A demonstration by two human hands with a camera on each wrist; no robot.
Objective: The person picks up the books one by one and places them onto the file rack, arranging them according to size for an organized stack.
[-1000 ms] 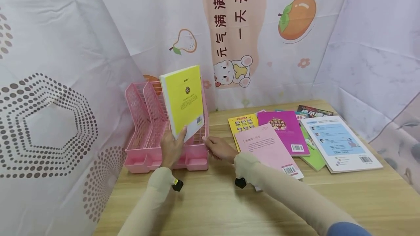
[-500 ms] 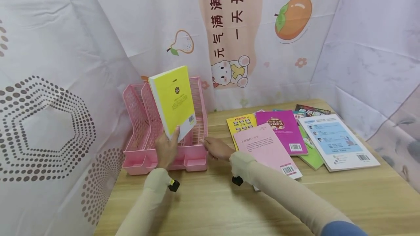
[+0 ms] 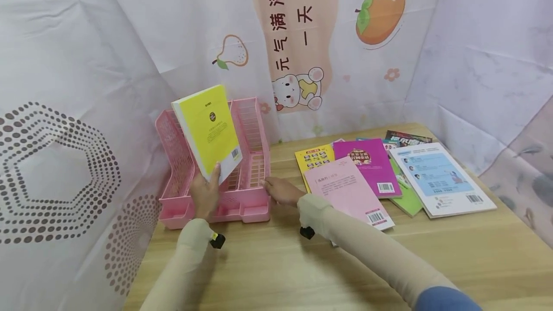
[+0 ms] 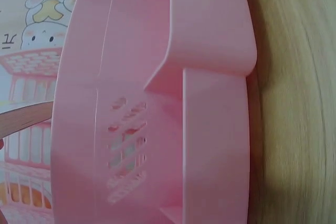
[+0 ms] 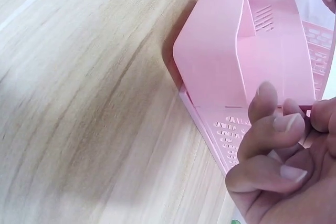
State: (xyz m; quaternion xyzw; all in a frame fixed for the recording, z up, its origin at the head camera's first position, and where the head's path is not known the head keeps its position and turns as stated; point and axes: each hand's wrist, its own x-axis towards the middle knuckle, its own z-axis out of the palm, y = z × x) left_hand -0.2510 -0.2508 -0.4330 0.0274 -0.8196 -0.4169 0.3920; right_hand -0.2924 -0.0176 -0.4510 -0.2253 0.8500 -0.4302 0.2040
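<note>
My left hand (image 3: pixel 205 195) grips a thick book (image 3: pixel 211 133) by its lower edge, thumb across the yellow and white cover. The book leans upright over the left and middle slots of a pink plastic book rack (image 3: pixel 258 202). At the rack's front right corner, my right hand (image 3: pixel 281 190) pinches the edge between thumb and forefinger. The right wrist view shows the other fingers (image 5: pixel 273 135) curled loosely beside the rack's side wall. Close up in the left wrist view is the rack's front (image 4: pixel 215 129); a sliver of the book (image 4: pixel 26 116) shows beyond it.
Right of the rack lie several overlapping books: a pink one (image 3: pixel 345 191), a magenta one (image 3: pixel 367 167), a yellow one (image 3: pixel 308 157) and a white and blue one (image 3: pixel 445 179). Printed cloth (image 3: pixel 190 23) hangs behind the wooden table (image 3: pixel 276 263).
My left hand has carried the yellow book leftward, from over the rack's right slots towards its left ones. My right hand keeps its hold at the rack's corner. The camera view has shifted slightly.
</note>
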